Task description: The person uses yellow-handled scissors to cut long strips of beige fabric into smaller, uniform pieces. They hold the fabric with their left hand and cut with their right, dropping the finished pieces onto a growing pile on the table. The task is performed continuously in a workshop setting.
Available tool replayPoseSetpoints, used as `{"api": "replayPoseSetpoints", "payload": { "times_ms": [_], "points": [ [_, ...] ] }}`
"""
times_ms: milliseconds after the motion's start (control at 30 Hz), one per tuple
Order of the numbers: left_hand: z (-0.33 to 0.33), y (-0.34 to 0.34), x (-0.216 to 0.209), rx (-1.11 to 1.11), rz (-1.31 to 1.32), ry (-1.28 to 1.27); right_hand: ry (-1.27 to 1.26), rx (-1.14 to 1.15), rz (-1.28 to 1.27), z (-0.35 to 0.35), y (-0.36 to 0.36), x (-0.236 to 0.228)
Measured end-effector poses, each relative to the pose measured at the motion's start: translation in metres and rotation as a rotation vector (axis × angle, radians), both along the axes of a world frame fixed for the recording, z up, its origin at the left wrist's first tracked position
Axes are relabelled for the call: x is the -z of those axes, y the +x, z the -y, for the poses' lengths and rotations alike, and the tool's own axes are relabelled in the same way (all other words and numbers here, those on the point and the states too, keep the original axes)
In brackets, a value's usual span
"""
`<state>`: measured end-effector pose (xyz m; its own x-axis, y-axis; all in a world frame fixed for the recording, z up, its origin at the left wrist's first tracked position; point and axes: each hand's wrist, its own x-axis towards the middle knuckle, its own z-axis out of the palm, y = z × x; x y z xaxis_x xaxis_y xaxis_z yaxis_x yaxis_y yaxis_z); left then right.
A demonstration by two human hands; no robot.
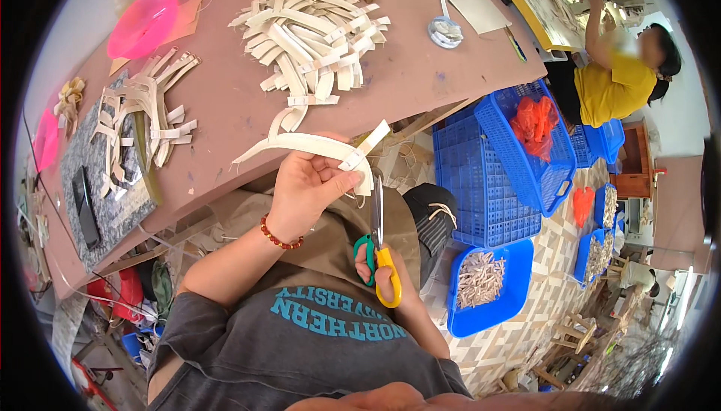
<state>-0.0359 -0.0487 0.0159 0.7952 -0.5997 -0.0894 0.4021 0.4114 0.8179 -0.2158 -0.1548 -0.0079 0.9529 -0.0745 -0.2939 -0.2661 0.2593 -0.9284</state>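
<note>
My left hand (304,195) pinches a curved cream fabric strip (289,141) between thumb and fingers, just off the table's front edge. A short white-tabbed cross piece (366,145) sits across the strip near its right end. My right hand (405,285) has its fingers through the handles of scissors (387,277), one loop green and the other yellow. Their blades point away from me, beside the strip's right end; whether they touch it I cannot tell. A big heap of similar strips (300,39) lies beyond my left hand, with one strip trailing toward it.
More strips (146,103) lie on a grey patterned mat (75,144) at left, near a phone (85,204). A pink bowl (146,21) stands behind. Blue crates (488,186) and a blue tub of small pieces (507,253) are on the right floor. A co-worker in yellow (616,88) works far right.
</note>
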Motion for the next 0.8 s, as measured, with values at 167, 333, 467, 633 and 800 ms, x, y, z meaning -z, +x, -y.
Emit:
{"api": "replayPoseSetpoints", "payload": {
  "times_ms": [167, 333, 467, 633, 800],
  "points": [
    [0.004, -0.008, 0.0, -0.01, 0.041, -0.027, 0.046, 0.01, 0.081, 0.001, -0.006, 0.012],
    [0.0, -0.012, 0.004, 0.014, 0.045, 0.01, 0.014, 0.008, 0.094, 0.0, -0.004, 0.013],
    [-0.001, -0.012, 0.004, 0.018, 0.043, -0.016, 0.113, -0.018, 0.099, -0.002, 0.0, 0.006],
    [0.0, -0.013, 0.005, 0.0, 0.033, -0.029, 0.119, 0.006, -0.008, -0.007, 0.003, -0.004],
    [-0.002, -0.011, 0.005, 0.045, 0.009, -0.044, 0.139, 0.022, -0.134, -0.007, 0.001, -0.012]
  ]
}}
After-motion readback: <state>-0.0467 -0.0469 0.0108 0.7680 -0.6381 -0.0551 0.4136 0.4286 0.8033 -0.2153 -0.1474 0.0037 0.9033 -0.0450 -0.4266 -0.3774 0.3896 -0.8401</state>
